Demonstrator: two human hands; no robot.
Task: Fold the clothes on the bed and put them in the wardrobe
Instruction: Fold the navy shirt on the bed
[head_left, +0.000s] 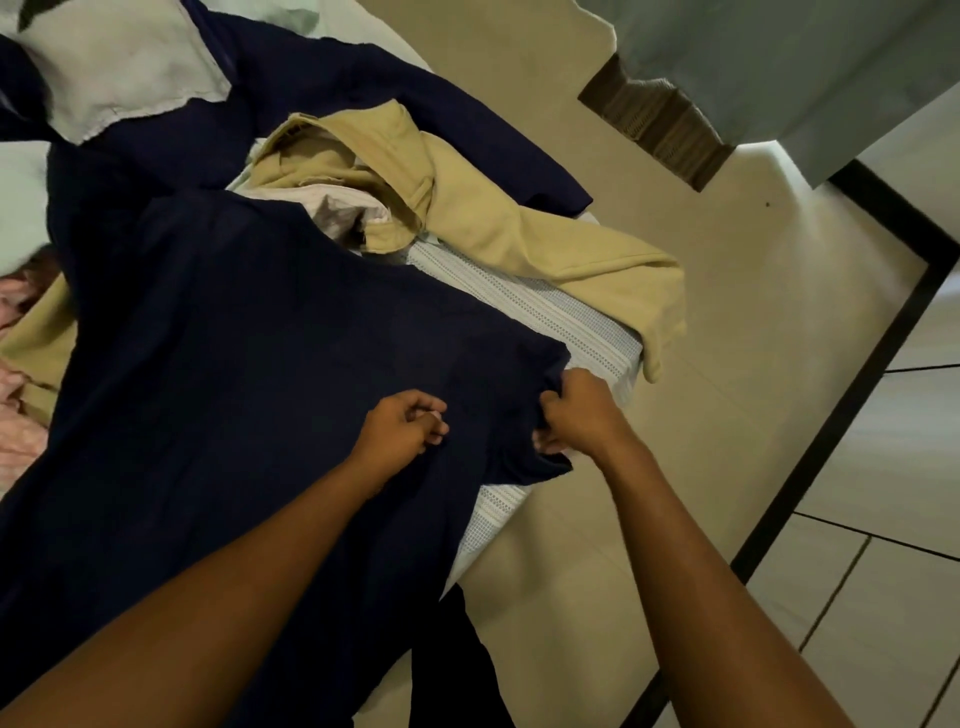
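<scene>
At the near right corner of the bed (571, 317), the navy garment (234, 364) lies spread, long axis running from the hands toward far left. Its right edge is bunched in the curled fingers of the right hand (582, 410). Just left, the left hand (402, 431) rests on the cloth, fingers curled; a pinch cannot be confirmed. Judgement: right hand is nearer the edge and likely leads the fold leftward.

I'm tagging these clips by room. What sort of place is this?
Probably a bedroom: a bed with a patterned sheet, loose clothes spread on it, such as the navy garment and tan garment, and a tiled floor beside it.
</scene>
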